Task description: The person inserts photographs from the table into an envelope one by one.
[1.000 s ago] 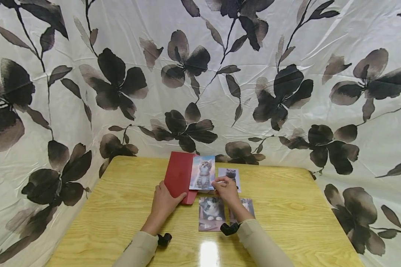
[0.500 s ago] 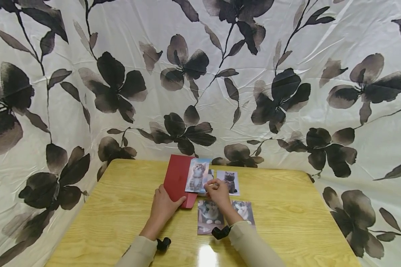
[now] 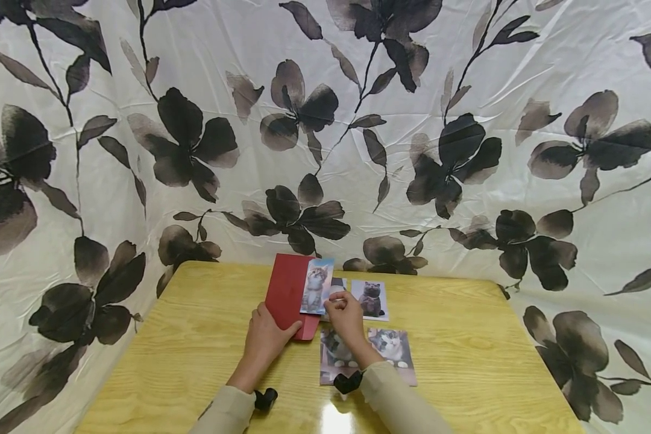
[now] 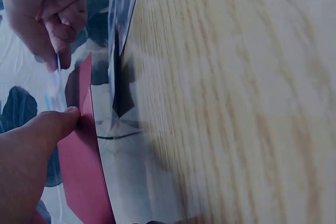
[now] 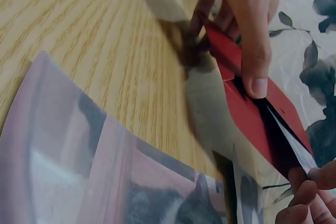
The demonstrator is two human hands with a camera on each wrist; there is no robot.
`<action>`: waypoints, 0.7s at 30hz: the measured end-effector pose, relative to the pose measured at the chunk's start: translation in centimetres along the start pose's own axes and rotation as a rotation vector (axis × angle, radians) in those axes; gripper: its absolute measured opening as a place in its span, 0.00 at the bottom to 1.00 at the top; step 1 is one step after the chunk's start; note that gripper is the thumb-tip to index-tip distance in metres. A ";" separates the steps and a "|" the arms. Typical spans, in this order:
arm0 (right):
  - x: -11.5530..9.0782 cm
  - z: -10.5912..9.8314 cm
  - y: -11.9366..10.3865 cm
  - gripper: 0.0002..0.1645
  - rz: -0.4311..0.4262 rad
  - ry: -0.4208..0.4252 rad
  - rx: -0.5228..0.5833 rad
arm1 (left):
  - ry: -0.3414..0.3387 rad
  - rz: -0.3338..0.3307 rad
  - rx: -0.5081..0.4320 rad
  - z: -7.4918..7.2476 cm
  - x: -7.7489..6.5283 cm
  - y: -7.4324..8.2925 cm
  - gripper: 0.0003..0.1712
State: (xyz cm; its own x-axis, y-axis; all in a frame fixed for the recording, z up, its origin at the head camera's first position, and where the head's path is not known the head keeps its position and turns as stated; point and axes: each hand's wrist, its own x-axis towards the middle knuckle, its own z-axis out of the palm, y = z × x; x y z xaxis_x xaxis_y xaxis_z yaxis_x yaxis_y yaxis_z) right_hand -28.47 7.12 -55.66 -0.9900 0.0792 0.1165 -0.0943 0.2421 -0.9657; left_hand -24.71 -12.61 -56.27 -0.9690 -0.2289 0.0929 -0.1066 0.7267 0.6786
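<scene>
My left hand point(image 3: 268, 331) grips a red envelope point(image 3: 286, 290) near its lower end. In the right wrist view its thumb lies along the envelope's opening, with the other fingers on the far side. Between the thumb and fingertips of my right hand point(image 3: 348, 317) is a photo print of a tabby kitten point(image 3: 314, 290), pinched by its lower right edge. The print's left part is hidden inside the envelope's mouth, which gapes in the right wrist view. A grey cat photo point(image 3: 371, 299) lies just right of that hand.
Nearer me on the wooden table point(image 3: 456, 349) lie two more cat photos, the right one point(image 3: 393, 352) and the left one point(image 3: 333, 352), partly under my right arm. Another photo point(image 3: 339, 283) shows behind the kitten print. A floral cloth point(image 3: 380, 150) hangs beyond the table.
My right hand has moved left, sliding the kitten photo into the red envelope, so less of it shows. The left hand keeps its grip on the envelope.
</scene>
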 end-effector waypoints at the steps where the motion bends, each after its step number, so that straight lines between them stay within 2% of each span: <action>1: 0.0 0.1 -0.1 0.08 -0.001 0.000 0.003 | 0.002 0.002 -0.001 0.0 0.0 0.0 0.57; 10: 0.3 1.2 -0.2 0.08 0.025 -0.057 -0.011 | -0.019 -0.003 0.001 -0.3 0.1 -0.2 0.59; 21: 0.8 2.2 -0.8 0.07 0.028 -0.079 -0.032 | -0.046 -0.014 -0.023 -0.8 -0.1 -0.1 0.58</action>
State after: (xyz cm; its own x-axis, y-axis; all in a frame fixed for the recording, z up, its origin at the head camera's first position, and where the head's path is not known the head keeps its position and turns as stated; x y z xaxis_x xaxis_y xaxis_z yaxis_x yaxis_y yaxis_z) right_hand -29.46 4.83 -55.31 -0.9975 0.0104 0.0695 -0.0641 0.2713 -0.9604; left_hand -24.44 -13.14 -55.79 -0.9768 -0.2084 0.0496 -0.1157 0.7083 0.6964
